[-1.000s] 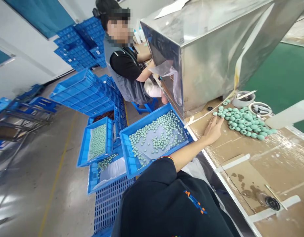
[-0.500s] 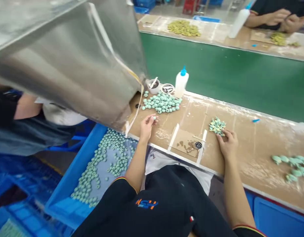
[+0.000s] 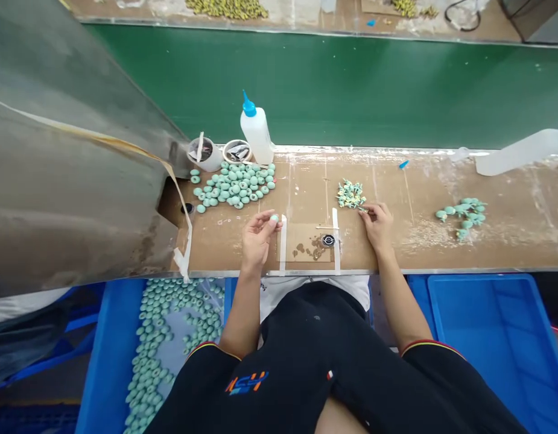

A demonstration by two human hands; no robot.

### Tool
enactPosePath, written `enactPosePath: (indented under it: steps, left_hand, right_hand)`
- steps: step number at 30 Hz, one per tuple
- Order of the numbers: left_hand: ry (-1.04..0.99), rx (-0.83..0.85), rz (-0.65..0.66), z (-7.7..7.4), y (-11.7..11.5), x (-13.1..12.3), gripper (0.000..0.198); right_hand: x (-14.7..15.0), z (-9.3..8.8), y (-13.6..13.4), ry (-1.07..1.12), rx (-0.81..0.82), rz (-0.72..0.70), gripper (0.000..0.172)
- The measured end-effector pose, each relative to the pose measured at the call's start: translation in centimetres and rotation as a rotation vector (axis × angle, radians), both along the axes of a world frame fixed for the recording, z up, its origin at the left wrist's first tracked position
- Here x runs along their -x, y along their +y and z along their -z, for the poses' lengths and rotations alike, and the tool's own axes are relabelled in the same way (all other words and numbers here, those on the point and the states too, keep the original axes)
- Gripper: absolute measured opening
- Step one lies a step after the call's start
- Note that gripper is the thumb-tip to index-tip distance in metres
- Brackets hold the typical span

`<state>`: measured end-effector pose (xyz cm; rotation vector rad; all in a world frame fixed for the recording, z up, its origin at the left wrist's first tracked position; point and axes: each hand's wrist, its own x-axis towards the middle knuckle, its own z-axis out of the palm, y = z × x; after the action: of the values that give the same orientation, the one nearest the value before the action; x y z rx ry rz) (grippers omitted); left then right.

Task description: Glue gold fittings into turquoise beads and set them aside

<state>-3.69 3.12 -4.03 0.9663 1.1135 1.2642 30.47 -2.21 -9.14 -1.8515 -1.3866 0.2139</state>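
My left hand (image 3: pixel 256 241) is closed around a small mint-green bead-like piece (image 3: pixel 274 217), pinched between thumb and fingers above the brown work surface. At the near edge of a small heap of green-and-yellow pieces (image 3: pixel 350 194), my right hand (image 3: pixel 378 226) has its thumb and forefinger together on one slim green piece (image 3: pixel 362 209). Between the hands lies a stained cardboard pad (image 3: pixel 301 238) with white strips on both sides. On it sit a small round dish of dark stuff (image 3: pixel 327 240) and a thin stick (image 3: pixel 326 228).
Round mint-green pieces (image 3: pixel 236 185) lie beyond my left hand, near two cups and a white glue bottle (image 3: pixel 257 134). Joined green figures (image 3: pixel 464 214) lie to the right. A metal housing (image 3: pixel 79 199) stands left. Blue bins (image 3: pixel 482 337) sit below the front edge.
My view has swung right and downward, so the bench now looks level. Both hands stay near the same spots; the right fingertips have drawn to the small heap's near edge with a piece.
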Motion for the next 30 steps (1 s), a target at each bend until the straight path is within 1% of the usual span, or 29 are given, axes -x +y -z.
enactPosePath:
  steps: [2, 4, 6, 8, 12, 17, 19, 25, 27, 30]
  left_hand:
    - [0.166, -0.136, -0.045, -0.4, -0.2, -0.8, 0.030]
    - [0.322, -0.219, -0.053, -0.6, -0.4, -1.3, 0.026]
    - [0.412, -0.241, -0.028, -0.6, -0.5, -1.6, 0.025]
    - [0.435, -0.243, 0.007, -0.4, -0.6, -1.7, 0.027]
    - [0.402, -0.228, 0.073, 0.1, -0.8, -1.5, 0.034]
    - [0.322, -0.133, 0.113, 0.4, -1.1, -1.4, 0.037]
    - [0.286, -0.109, 0.122, 0.4, -1.2, -1.5, 0.036]
    - [0.230, -0.126, 0.111, -0.1, -1.5, -1.7, 0.023]
    - [0.161, -0.102, 0.126, -0.2, -1.5, -1.7, 0.025]
    - [0.026, -0.023, 0.172, -0.5, -1.5, -1.8, 0.031]
  right_hand:
    - [0.1, -0.1, -0.7, -0.016, 0.016, 0.017, 0.024]
    - [0.1, -0.2, -1.4, -0.029, 0.043, 0.033, 0.026]
    - [0.1, -0.4, -2.1, -0.032, 0.067, 0.050, 0.026]
    - [0.0, -0.6, -2.6, -0.029, 0.077, 0.064, 0.027]
    - [0.0, -1.2, -3.6, -0.020, 0.092, 0.043, 0.030]
    - [-0.2, -2.3, -4.3, 0.030, 0.133, -0.022, 0.032]
    - [-0.3, -2.8, -4.4, 0.037, 0.155, -0.056, 0.032]
    - [-0.6, -4.0, -4.4, 0.040, 0.233, -0.162, 0.026]
    - [-0.8, -4.2, -4.4, 0.038, 0.240, -0.190, 0.025]
    - [-1.0, -4.5, -4.4, 0.030, 0.245, -0.216, 0.023]
